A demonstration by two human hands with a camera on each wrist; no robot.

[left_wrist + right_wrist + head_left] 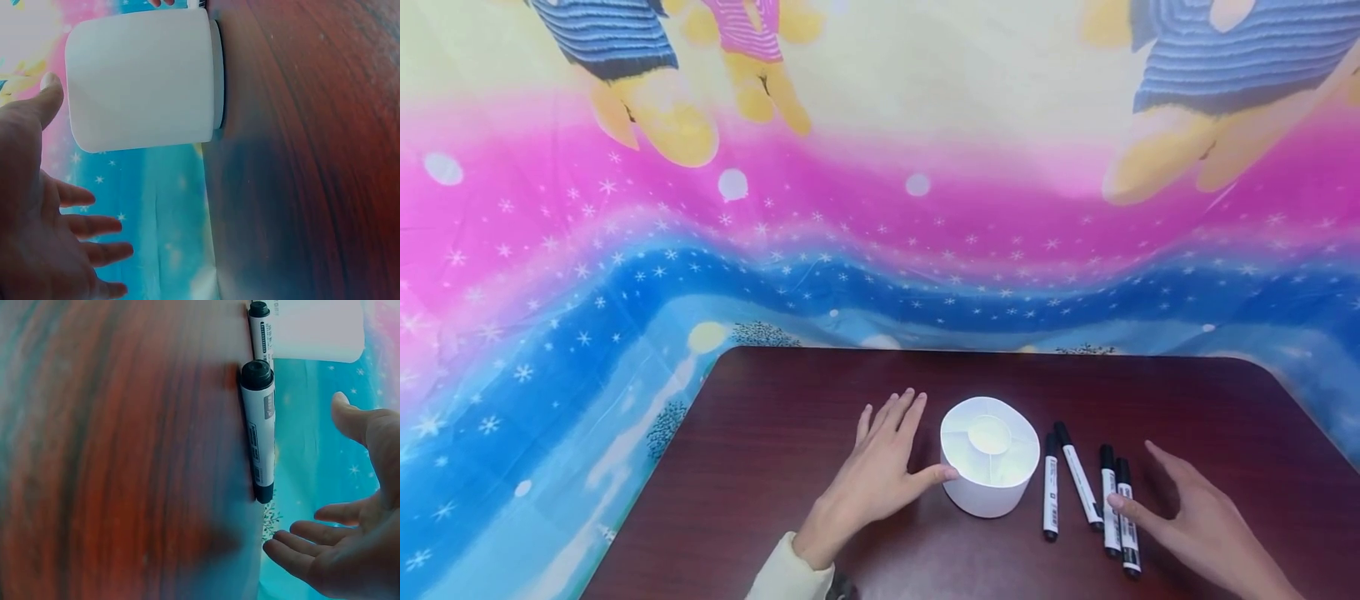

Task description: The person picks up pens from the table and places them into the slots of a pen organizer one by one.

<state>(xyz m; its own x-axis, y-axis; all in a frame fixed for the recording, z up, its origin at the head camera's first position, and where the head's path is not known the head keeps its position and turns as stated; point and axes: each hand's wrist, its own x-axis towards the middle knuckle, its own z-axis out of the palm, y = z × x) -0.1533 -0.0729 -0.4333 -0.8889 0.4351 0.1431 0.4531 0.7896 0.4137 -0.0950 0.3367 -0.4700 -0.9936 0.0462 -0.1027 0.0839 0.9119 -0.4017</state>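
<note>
Your left hand (880, 475) and right hand (1202, 512) open wide, empty; markers (1051, 492) right of the tub (985, 498) look light, rigid, slick: pinch mid-barrel.

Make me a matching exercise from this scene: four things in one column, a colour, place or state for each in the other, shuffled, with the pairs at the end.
Column one
1. Four markers
2. Left hand
3. Tabletop
4. Round organizer

Column two
A. Dark reddish brown
B. White all over, divided inside into compartments
C. White barrels with black ends, lying down
D. Fingers extended, gripping nothing

Right pairs: 1-C, 2-D, 3-A, 4-B
</note>
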